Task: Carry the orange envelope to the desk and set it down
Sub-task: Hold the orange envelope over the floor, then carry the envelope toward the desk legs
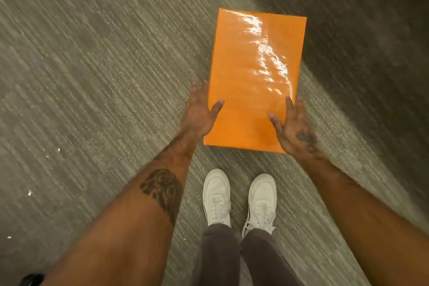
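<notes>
While thumbs press on top, left hand (197,114), right hand (293,127), orange envelope (253,81)

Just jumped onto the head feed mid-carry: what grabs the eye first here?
The glossy orange envelope, right of centre, catches glare on its upper right and is held flat above the grey carpet. The left hand and right hand grip its near corners, thumbs on top. Below it stand two white sneakers; no desk is in view.

Carpet (92,76) smeared by motion blur — fingers (197,90) hidden beneath the orange envelope (253,81).
</notes>
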